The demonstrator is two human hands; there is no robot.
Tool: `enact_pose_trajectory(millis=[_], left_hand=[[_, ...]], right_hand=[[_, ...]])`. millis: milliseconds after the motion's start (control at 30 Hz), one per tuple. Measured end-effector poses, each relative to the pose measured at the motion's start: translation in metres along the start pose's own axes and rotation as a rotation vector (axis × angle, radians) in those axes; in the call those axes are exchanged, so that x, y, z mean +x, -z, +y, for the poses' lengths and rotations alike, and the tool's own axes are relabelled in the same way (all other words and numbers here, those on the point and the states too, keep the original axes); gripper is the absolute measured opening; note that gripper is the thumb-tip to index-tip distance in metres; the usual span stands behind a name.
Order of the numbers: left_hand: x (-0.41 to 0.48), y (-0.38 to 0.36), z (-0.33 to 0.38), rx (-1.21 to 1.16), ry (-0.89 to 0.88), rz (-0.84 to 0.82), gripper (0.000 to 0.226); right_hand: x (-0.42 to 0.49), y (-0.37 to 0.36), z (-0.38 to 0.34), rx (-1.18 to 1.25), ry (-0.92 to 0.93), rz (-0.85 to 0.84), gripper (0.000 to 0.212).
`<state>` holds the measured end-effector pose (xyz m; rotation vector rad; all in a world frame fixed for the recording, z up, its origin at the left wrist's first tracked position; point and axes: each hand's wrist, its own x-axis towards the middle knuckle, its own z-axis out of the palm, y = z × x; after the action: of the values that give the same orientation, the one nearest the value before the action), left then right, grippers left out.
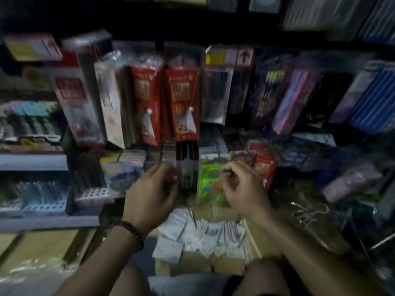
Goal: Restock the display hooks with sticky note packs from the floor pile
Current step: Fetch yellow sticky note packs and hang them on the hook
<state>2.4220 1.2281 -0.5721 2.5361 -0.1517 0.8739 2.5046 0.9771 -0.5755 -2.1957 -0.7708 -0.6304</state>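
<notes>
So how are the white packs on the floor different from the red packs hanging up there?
The white packs lie jumbled in a loose pile on the floor; the red packs hang upright, side by side. The white packs are pale and squarish; the red packs are bright red, long and narrow. The white packs sit below the left hand and right hand; the red packs hang above them. Both are too blurred to read.

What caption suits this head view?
Restocking: left hand and right hand at the hanging packs, above the floor pile; blur hides their grip.
</notes>
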Motion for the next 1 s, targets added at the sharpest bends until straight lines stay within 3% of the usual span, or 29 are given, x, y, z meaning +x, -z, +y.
enact_pose_trajectory(millis=[233,367,533,667,767,867,1000], left_hand=[[-0.092,-0.118,-0.070,-0.044,0.282,-0.407,0.014],[-0.114,-0.173,-0.090,-0.102,0.376,-0.588,0.022],[-0.125,-0.218,-0.108,-0.184,0.503,-0.630,0.018],[-0.138,-0.240,-0.112,-0.205,0.570,-0.635,0.017],[-0.144,-0.245,-0.114,-0.167,0.546,-0.662,0.011],[-0.144,-0.248,-0.116,-0.180,0.565,-0.641,0.013],[-0.140,-0.247,-0.117,-0.208,0.574,-0.650,0.010]], right_hand=[[-0.121,-0.111,0.115,-0.086,-0.406,-0.427,0.005],[-0.155,-0.167,0.164,-0.202,-0.550,-0.712,0.030],[-0.162,-0.218,0.214,-0.391,-0.503,-0.974,0.064],[-0.164,-0.252,0.242,-0.653,-0.397,-1.087,0.073],[-0.170,-0.279,0.256,-0.664,-0.399,-1.167,0.082],[-0.176,-0.296,0.270,-0.613,-0.514,-1.104,0.079],[-0.188,-0.310,0.273,-0.525,-0.640,-1.007,0.060]])
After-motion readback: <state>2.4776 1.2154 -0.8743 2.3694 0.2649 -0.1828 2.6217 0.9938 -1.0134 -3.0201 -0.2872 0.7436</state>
